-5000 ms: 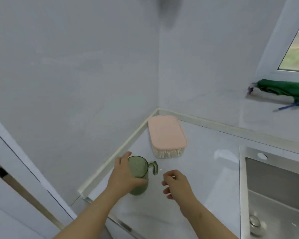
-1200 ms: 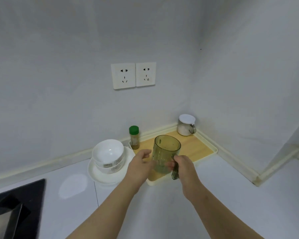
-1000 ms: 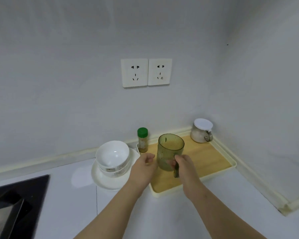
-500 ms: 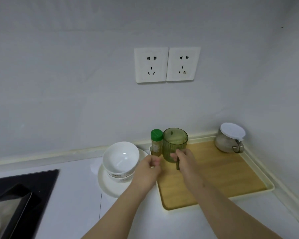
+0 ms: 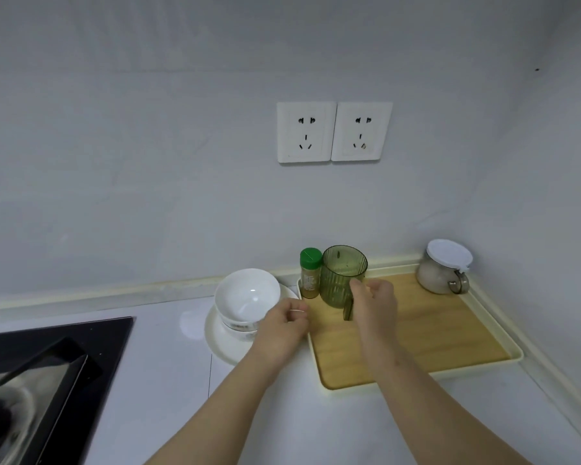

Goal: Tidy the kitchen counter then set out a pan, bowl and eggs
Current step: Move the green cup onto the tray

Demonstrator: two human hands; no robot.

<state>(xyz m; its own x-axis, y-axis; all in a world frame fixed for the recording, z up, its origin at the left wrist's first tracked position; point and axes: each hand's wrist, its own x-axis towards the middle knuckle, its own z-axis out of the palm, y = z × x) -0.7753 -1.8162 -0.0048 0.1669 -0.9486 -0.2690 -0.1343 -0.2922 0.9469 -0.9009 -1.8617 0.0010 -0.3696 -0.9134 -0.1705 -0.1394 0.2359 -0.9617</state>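
A translucent green cup (image 5: 338,276) with a handle stands upright on the back left corner of a wooden tray (image 5: 450,333), touching a green-capped spice bottle (image 5: 310,273). My right hand (image 5: 374,302) has its fingers curled at the cup's handle. Just left of the tray, my left hand (image 5: 284,325) hovers loosely curled over the counter and holds nothing. A stack of white bowls (image 5: 245,293) sits on a white plate (image 5: 220,345) left of the tray. No pan or eggs are in view.
A lidded glass jar (image 5: 445,268) stands at the tray's back right corner, by the side wall. A black hob (image 5: 47,364) fills the lower left. Two wall sockets (image 5: 334,131) are above the tray. White counter stretches in front.
I carried the green cup from the sink-side corner over to this tray and set it down beside the spice bottle. My left hand has drawn back from the cup.
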